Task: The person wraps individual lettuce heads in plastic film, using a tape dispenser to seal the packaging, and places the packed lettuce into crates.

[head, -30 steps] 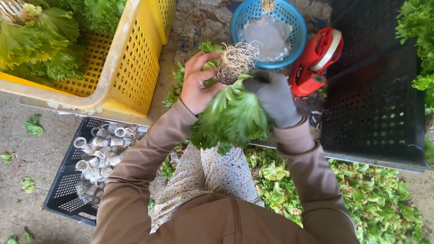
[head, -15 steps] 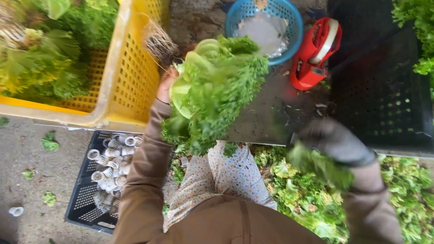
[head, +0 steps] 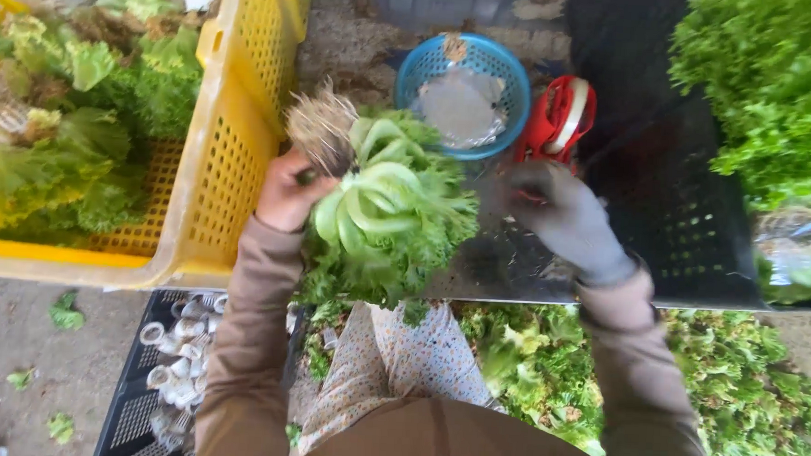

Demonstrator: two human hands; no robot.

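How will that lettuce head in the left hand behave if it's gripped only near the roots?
The lettuce head probably flops: its leaves already droop away below the left hand. It looks light for its bulk, being loose and frilly. The outer leaves seem fragile; torn scraps cover the ground.

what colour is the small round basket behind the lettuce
Blue, with a pale lining inside; the basket shows best in the head view.

A farm packing spot for hydroponic lettuce, outdoors on bare concrete. Left of the metal worktop (head: 505,270) stands a yellow crate (head: 228,163) full of rooted lettuce; below the worktop lie trimmed leaves (head: 546,365) and a black tray of small grow cups (head: 177,355).
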